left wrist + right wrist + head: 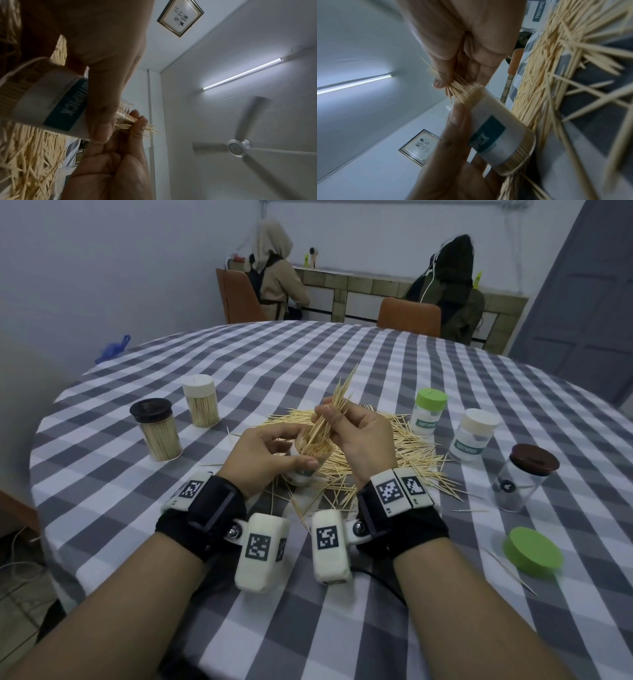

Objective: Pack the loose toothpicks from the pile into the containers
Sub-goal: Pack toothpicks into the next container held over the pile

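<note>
over pile [394,446] | left hand [263,460] grips container [308,463] | right hand [356,436] pinches toothpick bundle [337,402]

Shared workroom: checked round table [342,354], ceiling fan [238,147], counter desk [376,285].

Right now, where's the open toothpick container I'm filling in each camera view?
Head: open container at centre, gripped by the left hand.
Left wrist: container at left, teal label showing.
Right wrist: container at lower centre-right.
Shared landmark: the bundle of toothpicks pinched by the right hand at its mouth.
</note>
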